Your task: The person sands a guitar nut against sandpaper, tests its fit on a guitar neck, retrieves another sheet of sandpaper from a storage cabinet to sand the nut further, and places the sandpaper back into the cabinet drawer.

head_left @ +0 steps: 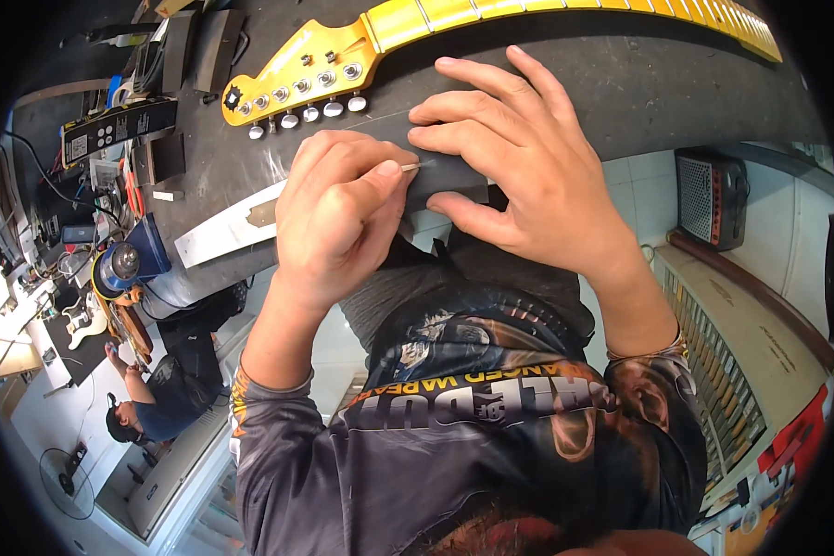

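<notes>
My left hand [338,208] is closed in a pinch at the edge of a dark workbench [398,93]. A small, thin, light-coloured piece [412,167] pokes out between its thumb and forefinger, too small to name. Its tip is over a dark flat block or sheet [449,176] at the bench edge. My right hand [524,162] hovers beside that dark piece, fingers spread and holding nothing. A long silvery flat bar [222,227] runs under my left hand. Beyond both hands lies a yellow guitar neck [463,11] with metal tuning pegs along its headstock.
Boxes and tools crowd the bench's left end, with a blue bench machine [130,264] nearby. Another person [171,398] works at a white table on the far left, near a pale guitar body [85,320]. An amplifier [712,199] stands at right, above a long rack [713,343].
</notes>
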Demonstrator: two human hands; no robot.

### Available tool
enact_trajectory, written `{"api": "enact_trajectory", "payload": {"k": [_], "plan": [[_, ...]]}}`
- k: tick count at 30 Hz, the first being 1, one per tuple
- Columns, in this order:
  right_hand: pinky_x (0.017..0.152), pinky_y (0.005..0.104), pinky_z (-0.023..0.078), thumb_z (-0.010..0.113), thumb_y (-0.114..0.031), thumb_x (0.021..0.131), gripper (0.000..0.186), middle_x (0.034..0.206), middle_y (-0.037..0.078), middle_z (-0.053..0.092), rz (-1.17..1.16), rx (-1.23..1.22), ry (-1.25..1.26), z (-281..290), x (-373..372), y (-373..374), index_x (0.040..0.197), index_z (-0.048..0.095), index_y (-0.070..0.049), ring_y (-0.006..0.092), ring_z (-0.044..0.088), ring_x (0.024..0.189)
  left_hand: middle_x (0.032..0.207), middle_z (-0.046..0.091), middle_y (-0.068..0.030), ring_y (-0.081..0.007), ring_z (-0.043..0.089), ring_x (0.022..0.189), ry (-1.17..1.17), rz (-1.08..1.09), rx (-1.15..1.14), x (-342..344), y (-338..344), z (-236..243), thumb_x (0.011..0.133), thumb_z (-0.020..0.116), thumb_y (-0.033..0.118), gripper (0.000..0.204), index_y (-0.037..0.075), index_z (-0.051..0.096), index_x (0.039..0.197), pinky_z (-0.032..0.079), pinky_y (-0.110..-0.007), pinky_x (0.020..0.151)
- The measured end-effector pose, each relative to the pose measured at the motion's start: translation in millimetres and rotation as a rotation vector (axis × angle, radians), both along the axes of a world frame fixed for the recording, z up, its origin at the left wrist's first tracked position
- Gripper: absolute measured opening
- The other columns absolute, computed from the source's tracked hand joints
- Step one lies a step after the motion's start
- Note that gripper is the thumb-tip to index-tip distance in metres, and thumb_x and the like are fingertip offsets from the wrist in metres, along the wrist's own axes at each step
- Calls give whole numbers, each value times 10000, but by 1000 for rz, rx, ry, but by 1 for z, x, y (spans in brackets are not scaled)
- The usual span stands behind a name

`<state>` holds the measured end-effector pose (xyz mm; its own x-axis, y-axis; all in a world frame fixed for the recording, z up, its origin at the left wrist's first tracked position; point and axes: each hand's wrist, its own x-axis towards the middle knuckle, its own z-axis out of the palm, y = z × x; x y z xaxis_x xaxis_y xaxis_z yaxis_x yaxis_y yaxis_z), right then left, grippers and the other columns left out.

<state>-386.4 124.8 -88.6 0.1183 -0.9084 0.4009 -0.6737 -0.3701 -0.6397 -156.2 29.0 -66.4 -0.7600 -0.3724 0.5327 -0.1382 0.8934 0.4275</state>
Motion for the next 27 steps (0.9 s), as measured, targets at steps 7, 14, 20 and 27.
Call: {"api": "enact_trajectory", "payload": {"k": [7, 14, 20, 27], "plan": [[1373, 611, 303, 958, -203, 779, 617, 1352, 13, 760, -17, -13, 6, -4, 1, -1, 1359, 750, -159, 280, 596, 1523, 1057, 793, -166, -361, 742, 872, -20, -12, -26, -5, 2, -1, 814, 871, -137, 542, 50, 588, 1236, 577, -455, 761], [1365, 602, 321, 968, -205, 765, 709, 1353, 41, 763, -27, -31, -33, -3, 3, -1, 1427, 722, -146, 283, 607, 1512, 1060, 792, -173, -371, 736, 874, -55, -6, -80, 4, 1, 1, 796, 871, -144, 547, 49, 575, 1214, 585, -446, 756], [1360, 602, 329, 976, -207, 763, 736, 1361, 38, 765, -41, -28, -8, 0, 4, 0, 1448, 710, -151, 287, 615, 1502, 1047, 797, -177, -377, 741, 868, -99, 23, -96, 24, -3, 10, 823, 857, -157, 521, 43, 570, 1210, 604, -469, 767], [1363, 610, 322, 971, -213, 774, 817, 1367, 27, 765, -33, -45, 26, 1, 6, -3, 1527, 657, -160, 277, 619, 1493, 1060, 814, -197, -360, 763, 895, -79, 9, -39, -2, 4, 1, 896, 820, -188, 524, 70, 555, 1267, 610, -432, 799]]}}
